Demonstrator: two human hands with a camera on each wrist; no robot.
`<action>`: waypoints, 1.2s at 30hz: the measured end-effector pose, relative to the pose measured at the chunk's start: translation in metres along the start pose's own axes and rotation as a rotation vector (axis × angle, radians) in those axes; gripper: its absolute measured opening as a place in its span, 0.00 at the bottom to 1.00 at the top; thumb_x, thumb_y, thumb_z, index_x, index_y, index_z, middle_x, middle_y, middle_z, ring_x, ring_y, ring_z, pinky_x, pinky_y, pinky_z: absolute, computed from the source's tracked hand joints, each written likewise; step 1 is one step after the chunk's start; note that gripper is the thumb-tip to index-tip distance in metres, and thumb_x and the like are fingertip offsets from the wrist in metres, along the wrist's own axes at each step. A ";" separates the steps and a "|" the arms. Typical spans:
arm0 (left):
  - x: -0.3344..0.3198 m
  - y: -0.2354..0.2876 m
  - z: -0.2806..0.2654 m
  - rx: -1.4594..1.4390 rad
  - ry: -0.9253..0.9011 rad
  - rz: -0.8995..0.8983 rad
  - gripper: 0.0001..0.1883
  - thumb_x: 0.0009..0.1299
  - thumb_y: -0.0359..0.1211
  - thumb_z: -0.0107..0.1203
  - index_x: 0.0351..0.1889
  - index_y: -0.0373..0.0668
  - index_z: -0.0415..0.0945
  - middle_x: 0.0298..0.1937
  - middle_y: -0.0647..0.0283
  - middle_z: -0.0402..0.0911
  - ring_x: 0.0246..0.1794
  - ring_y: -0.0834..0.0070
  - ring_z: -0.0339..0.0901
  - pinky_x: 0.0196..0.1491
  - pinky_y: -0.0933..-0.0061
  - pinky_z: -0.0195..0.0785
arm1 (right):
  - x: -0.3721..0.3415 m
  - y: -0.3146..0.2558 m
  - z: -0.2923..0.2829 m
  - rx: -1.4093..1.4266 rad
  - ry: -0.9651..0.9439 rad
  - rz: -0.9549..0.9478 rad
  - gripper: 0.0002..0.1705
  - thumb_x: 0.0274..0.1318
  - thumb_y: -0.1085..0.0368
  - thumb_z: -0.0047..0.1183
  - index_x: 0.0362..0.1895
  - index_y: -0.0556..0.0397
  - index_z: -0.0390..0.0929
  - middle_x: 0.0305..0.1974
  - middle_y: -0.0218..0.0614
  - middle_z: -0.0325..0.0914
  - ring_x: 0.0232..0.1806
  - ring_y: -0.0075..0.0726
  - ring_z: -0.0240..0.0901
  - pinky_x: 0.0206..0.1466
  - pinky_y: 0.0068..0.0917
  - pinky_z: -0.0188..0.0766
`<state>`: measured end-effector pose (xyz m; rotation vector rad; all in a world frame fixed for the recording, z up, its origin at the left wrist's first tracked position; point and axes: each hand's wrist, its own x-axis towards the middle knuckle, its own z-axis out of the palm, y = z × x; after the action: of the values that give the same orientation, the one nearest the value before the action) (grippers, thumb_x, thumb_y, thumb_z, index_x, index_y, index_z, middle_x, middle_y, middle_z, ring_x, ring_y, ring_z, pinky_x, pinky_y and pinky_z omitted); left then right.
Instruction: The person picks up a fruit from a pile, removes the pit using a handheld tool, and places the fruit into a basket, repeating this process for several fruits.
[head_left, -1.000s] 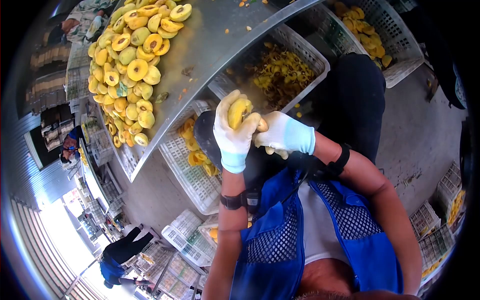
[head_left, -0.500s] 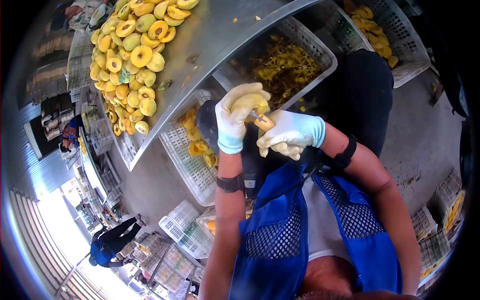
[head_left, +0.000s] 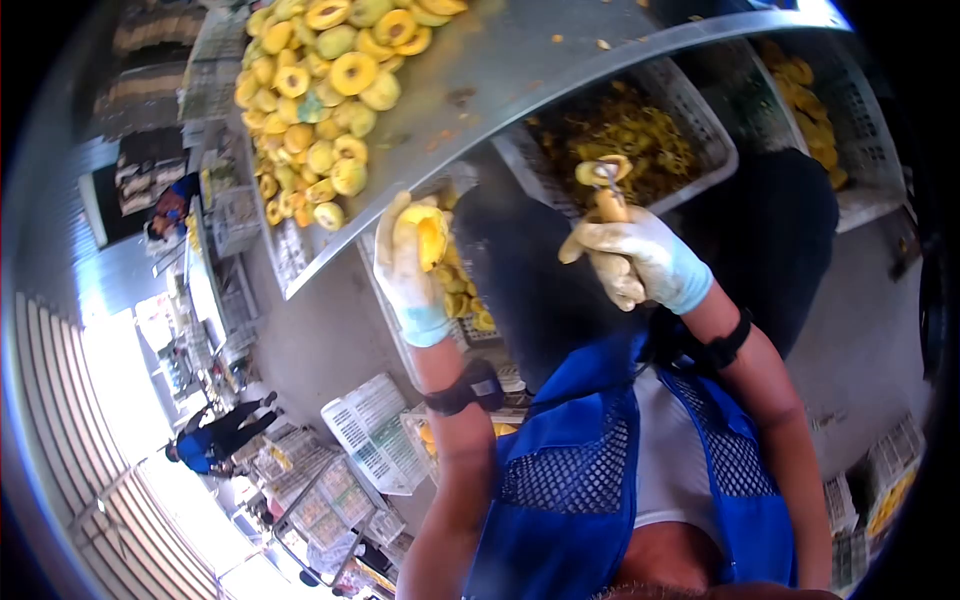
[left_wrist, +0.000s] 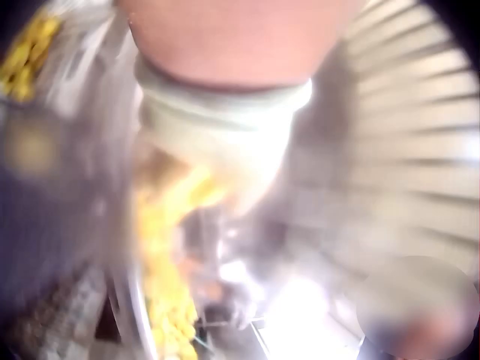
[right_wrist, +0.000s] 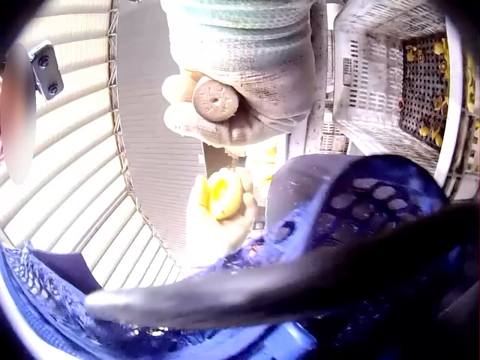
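Observation:
My gloved left hand [head_left: 405, 262] holds a yellow fruit half [head_left: 432, 238] beside the table edge; the right wrist view shows the same fruit half [right_wrist: 225, 196] with its hollow. In the left wrist view the left hand [left_wrist: 225, 150] is blurred. Over the lap, my gloved right hand [head_left: 640, 258] grips a wooden-handled tool [head_left: 611, 206], its metal end up, with a yellow-brown piece [head_left: 600, 171] at that end. The round butt of the handle [right_wrist: 216, 100] shows below the fingers in the right wrist view. The hands are apart.
A heap of fruit halves [head_left: 320, 130] lies on the metal table [head_left: 490, 75]. Beneath its edge stands a crate [head_left: 722, 140] of yellow-brown scraps, with a crate of yellow fruit [head_left: 870, 170] to its right. Another fruit crate [head_left: 480, 325] is beside the left forearm.
The hands have separated, the left going left with the fruit half, the right going right with the tool. The tool now points up with a piece at its end. The head view has shifted.

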<state>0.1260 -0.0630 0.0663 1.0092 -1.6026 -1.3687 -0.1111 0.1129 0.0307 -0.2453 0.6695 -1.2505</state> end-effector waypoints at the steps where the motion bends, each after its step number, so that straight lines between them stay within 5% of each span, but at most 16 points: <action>1: 0.008 0.006 -0.029 0.684 -0.037 0.179 0.26 0.79 0.42 0.60 0.66 0.31 0.76 0.60 0.47 0.84 0.57 0.63 0.83 0.63 0.66 0.75 | 0.001 -0.001 0.002 -0.052 0.037 -0.020 0.19 0.72 0.59 0.55 0.44 0.68 0.80 0.12 0.26 0.63 0.07 0.22 0.56 0.12 0.24 0.61; 3: 0.021 -0.005 -0.071 0.976 0.075 0.156 0.26 0.75 0.40 0.64 0.65 0.32 0.78 0.61 0.50 0.84 0.60 0.60 0.83 0.65 0.62 0.73 | 0.004 -0.001 0.005 -0.113 0.068 0.027 0.22 0.74 0.58 0.52 0.49 0.72 0.77 0.15 0.25 0.63 0.08 0.20 0.55 0.12 0.24 0.61; 6: 0.059 -0.037 -0.130 0.932 0.244 0.020 0.26 0.77 0.37 0.62 0.68 0.29 0.75 0.61 0.47 0.83 0.63 0.64 0.80 0.65 0.65 0.73 | 0.007 0.002 0.003 -0.094 0.089 0.007 0.21 0.72 0.61 0.53 0.53 0.71 0.76 0.18 0.26 0.66 0.10 0.19 0.57 0.13 0.21 0.62; 12: 0.155 -0.122 -0.231 0.986 0.498 0.023 0.33 0.72 0.42 0.63 0.71 0.34 0.70 0.61 0.44 0.84 0.63 0.53 0.82 0.64 0.59 0.74 | 0.014 -0.002 0.007 -0.093 0.250 -0.005 0.21 0.69 0.65 0.53 0.57 0.70 0.76 0.24 0.30 0.71 0.12 0.18 0.62 0.15 0.19 0.63; 15: 0.170 -0.109 -0.234 1.310 0.399 -0.276 0.38 0.67 0.46 0.65 0.72 0.37 0.69 0.60 0.43 0.84 0.61 0.48 0.83 0.63 0.56 0.74 | 0.017 0.002 0.001 -0.070 0.247 0.019 0.16 0.70 0.64 0.58 0.52 0.64 0.78 0.26 0.32 0.74 0.12 0.19 0.64 0.14 0.19 0.62; 19: 0.178 -0.100 -0.221 1.382 0.422 -0.382 0.41 0.61 0.49 0.68 0.70 0.40 0.71 0.58 0.43 0.85 0.57 0.45 0.84 0.61 0.55 0.75 | 0.023 0.001 0.007 -0.159 0.264 0.057 0.19 0.68 0.64 0.55 0.55 0.68 0.76 0.24 0.31 0.73 0.11 0.19 0.62 0.13 0.19 0.62; 22: 0.166 -0.100 -0.211 1.181 0.376 -0.153 0.38 0.64 0.43 0.70 0.70 0.37 0.71 0.53 0.42 0.86 0.52 0.52 0.86 0.57 0.58 0.77 | 0.028 0.007 0.007 -0.210 0.242 0.080 0.18 0.68 0.64 0.57 0.54 0.66 0.77 0.23 0.32 0.74 0.11 0.19 0.63 0.13 0.19 0.61; 25: 0.158 -0.115 -0.196 0.624 0.372 0.121 0.33 0.68 0.33 0.68 0.70 0.35 0.70 0.53 0.48 0.86 0.49 0.63 0.85 0.55 0.63 0.79 | 0.028 0.010 0.009 -0.275 0.231 0.082 0.15 0.67 0.62 0.61 0.48 0.62 0.80 0.26 0.35 0.81 0.11 0.19 0.68 0.12 0.17 0.61; 26: 0.133 -0.071 -0.140 0.249 0.380 -0.031 0.30 0.70 0.27 0.67 0.70 0.36 0.71 0.58 0.54 0.83 0.49 0.68 0.83 0.55 0.68 0.79 | 0.027 0.010 0.010 -0.335 0.231 0.068 0.14 0.67 0.61 0.61 0.46 0.60 0.81 0.26 0.35 0.81 0.11 0.18 0.67 0.12 0.17 0.60; 29: 0.092 -0.033 -0.075 0.171 0.133 0.037 0.32 0.70 0.31 0.68 0.72 0.37 0.70 0.64 0.57 0.80 0.53 0.67 0.82 0.59 0.68 0.77 | 0.023 0.007 0.020 -0.415 0.196 0.038 0.11 0.67 0.61 0.62 0.44 0.56 0.80 0.26 0.35 0.82 0.13 0.18 0.68 0.15 0.17 0.62; 31: 0.071 -0.034 -0.039 0.189 0.011 0.108 0.31 0.73 0.26 0.61 0.73 0.29 0.66 0.61 0.52 0.78 0.57 0.69 0.78 0.60 0.69 0.76 | 0.021 0.004 0.028 -0.503 0.245 0.077 0.11 0.64 0.61 0.63 0.44 0.54 0.80 0.26 0.33 0.82 0.15 0.18 0.68 0.19 0.19 0.64; 32: 0.060 -0.026 -0.026 0.419 -0.077 0.144 0.33 0.72 0.29 0.63 0.74 0.30 0.66 0.59 0.54 0.80 0.55 0.70 0.79 0.60 0.69 0.76 | 0.021 0.004 0.031 -0.520 0.264 0.080 0.13 0.63 0.62 0.62 0.47 0.56 0.81 0.27 0.35 0.83 0.15 0.19 0.68 0.19 0.20 0.64; 35: 0.024 0.003 0.028 0.223 -0.166 -0.163 0.33 0.70 0.30 0.65 0.74 0.33 0.68 0.60 0.55 0.81 0.57 0.71 0.79 0.61 0.70 0.74 | 0.015 0.003 0.033 -0.606 0.303 0.058 0.14 0.62 0.62 0.63 0.48 0.56 0.82 0.27 0.32 0.83 0.19 0.18 0.72 0.22 0.20 0.67; 36: 0.017 0.007 0.042 0.179 -0.184 -0.142 0.33 0.69 0.28 0.64 0.73 0.31 0.68 0.58 0.56 0.80 0.56 0.73 0.78 0.60 0.72 0.75 | 0.016 0.006 0.031 -0.643 0.309 0.038 0.14 0.62 0.62 0.63 0.47 0.55 0.82 0.27 0.31 0.83 0.20 0.18 0.74 0.22 0.19 0.68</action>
<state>0.0809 -0.0622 0.0698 1.1493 -1.8456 -1.4683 -0.0853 0.0945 0.0471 -0.5708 1.3334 -1.0131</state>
